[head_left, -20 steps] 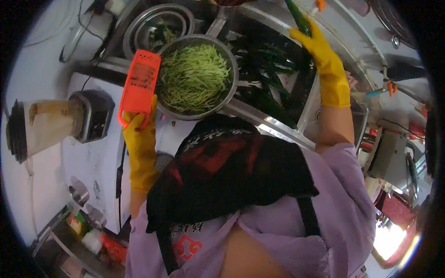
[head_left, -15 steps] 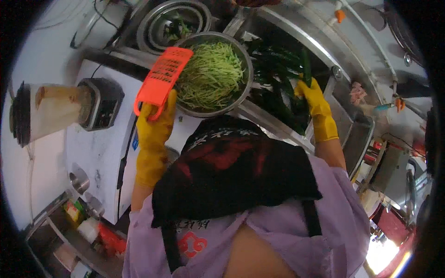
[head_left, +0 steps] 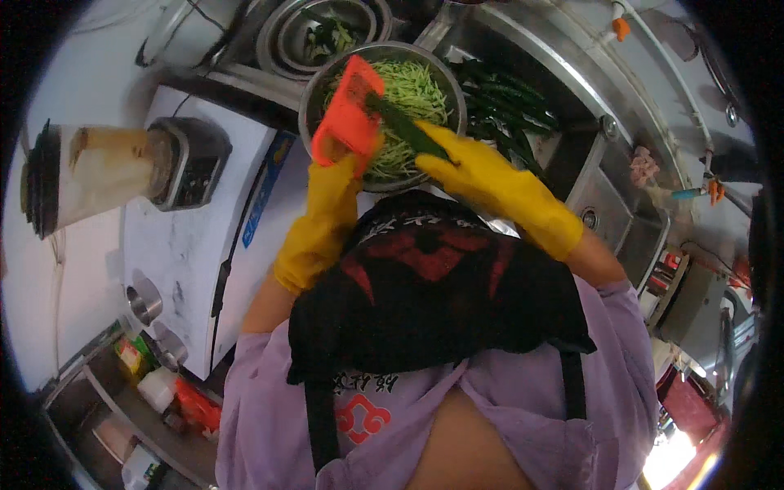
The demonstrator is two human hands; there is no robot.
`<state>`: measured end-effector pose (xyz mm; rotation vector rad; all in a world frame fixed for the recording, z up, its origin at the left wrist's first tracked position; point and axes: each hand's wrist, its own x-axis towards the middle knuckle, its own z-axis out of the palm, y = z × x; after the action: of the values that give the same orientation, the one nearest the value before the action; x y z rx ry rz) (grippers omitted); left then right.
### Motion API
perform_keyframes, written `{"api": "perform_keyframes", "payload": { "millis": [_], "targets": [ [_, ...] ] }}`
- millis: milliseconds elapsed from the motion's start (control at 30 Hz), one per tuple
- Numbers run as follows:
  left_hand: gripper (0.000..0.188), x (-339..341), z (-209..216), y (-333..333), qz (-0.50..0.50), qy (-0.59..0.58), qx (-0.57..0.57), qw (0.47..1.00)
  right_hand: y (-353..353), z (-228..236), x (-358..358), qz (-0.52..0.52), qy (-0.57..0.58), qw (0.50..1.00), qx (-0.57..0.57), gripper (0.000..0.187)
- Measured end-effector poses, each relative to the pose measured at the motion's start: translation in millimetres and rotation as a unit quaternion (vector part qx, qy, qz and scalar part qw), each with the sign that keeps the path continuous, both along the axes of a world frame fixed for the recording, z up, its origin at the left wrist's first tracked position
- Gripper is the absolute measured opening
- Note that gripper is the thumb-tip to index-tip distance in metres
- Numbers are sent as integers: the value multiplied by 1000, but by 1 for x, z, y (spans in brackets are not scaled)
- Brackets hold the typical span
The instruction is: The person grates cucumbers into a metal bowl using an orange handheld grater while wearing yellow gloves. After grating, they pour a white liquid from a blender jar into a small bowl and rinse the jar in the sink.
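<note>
Head: right hand [head_left: 469,167] slants toward grater [head_left: 349,110].

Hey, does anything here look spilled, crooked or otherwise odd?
Nothing clearly stands out. The green shreds lie inside the metal bowl, no spill visible around it. The left hand holds the orange-red grater over it, the right hand a long green vegetable. The blender seems tipped, but that may be fisheye distortion.

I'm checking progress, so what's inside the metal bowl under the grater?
The bowl holds pale green shreds. The grater and cucumber cover some; what lies beneath the top layer can't be seen.
</note>
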<state>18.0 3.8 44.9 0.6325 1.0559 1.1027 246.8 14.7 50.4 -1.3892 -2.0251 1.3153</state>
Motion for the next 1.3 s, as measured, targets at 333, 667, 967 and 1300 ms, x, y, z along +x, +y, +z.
{"api": "perform_keyframes", "payload": {
  "millis": [333,667,967,1300],
  "targets": [
    [44,-7,-56,-14,-69,145,141,977,26,9,-23,-37,31,977,-206,69],
    [66,-20,-13,-17,-125,24,13,992,55,-15,-11,-128,195,931,-279,63],
    [51,-28,2,-14,-13,-28,-51,998,31,-3,10,-141,111,952,-248,51],
    [61,-24,-28,9,-5,-67,33,997,-12,61,-16,-58,4,964,-258,69]
  ]
}}
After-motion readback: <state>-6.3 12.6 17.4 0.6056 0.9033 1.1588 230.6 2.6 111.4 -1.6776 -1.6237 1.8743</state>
